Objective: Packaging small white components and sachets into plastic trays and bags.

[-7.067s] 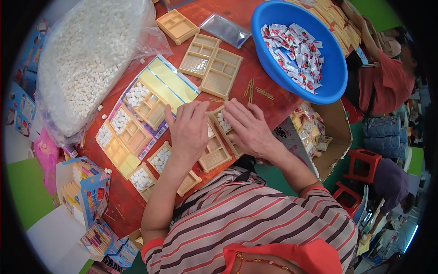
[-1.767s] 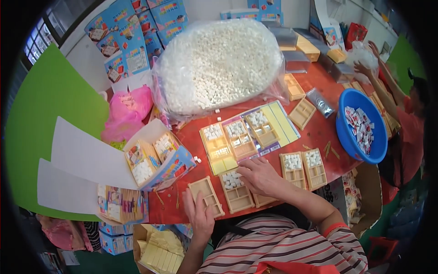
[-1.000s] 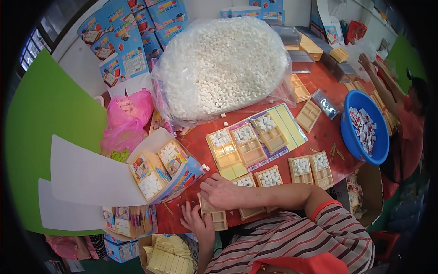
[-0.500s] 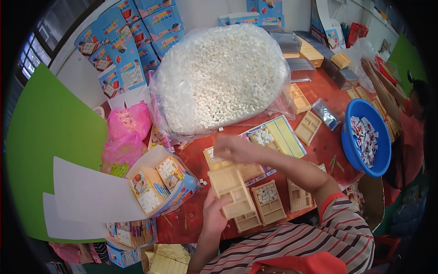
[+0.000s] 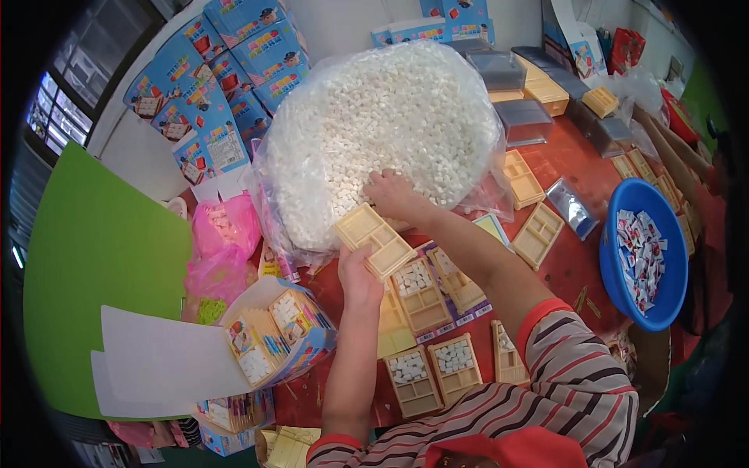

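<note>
My left hand (image 5: 357, 274) holds an empty yellow compartment tray (image 5: 374, 239) up at the mouth of a big clear bag of small white pieces (image 5: 374, 136). My right hand (image 5: 390, 193) reaches into the bag's lower edge, just above the tray, touching the white pieces. Below my arms, several yellow trays partly filled with white pieces (image 5: 421, 295) lie on the red table (image 5: 562, 273).
An open printed box with filled trays (image 5: 273, 335) sits at left beside a pink bag (image 5: 222, 249). A blue bowl of small packets (image 5: 644, 249) stands at right. Empty trays (image 5: 524, 175) and blue boxes (image 5: 226, 86) lie behind. Another person's arm (image 5: 671, 148) reaches in at far right.
My left hand has picked up an empty tray and raised it to the bag. My right hand has moved from the table trays up into the bag of white pieces.
</note>
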`<state>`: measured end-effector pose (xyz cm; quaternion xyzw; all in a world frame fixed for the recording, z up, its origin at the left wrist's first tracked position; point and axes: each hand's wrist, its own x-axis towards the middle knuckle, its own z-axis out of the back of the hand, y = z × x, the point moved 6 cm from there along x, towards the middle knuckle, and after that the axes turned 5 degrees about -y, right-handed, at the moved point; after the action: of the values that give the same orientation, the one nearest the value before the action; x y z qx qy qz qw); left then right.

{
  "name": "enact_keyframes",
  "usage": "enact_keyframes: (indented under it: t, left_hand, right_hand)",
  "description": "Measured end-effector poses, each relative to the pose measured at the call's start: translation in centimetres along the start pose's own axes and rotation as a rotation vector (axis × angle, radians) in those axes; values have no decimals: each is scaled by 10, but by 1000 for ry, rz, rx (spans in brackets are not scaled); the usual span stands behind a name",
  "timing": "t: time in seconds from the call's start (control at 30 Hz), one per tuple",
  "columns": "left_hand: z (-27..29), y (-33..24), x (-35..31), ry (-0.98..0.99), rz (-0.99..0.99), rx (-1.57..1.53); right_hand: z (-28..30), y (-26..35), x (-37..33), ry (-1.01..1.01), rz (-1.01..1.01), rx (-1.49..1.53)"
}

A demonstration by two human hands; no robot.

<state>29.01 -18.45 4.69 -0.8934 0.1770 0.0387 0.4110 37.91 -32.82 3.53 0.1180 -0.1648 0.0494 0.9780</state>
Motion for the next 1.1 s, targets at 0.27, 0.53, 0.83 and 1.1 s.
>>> enact_keyframes:
  t: [0.27, 0.53, 0.83, 1.1]
  left_hand:
    - [3, 31, 70, -36, 62, -26]
    - [6, 59, 109, 26, 215, -188]
    - [-9, 52, 87, 74, 155, -122]
    - [1, 38, 75, 24, 94, -150]
  right_hand:
    - [1, -45, 40, 96, -194, 527]
    - [16, -6, 33, 121, 109, 564]
    - [37, -30, 18, 38, 25, 508]
    - [47, -39, 14, -118, -40, 375]
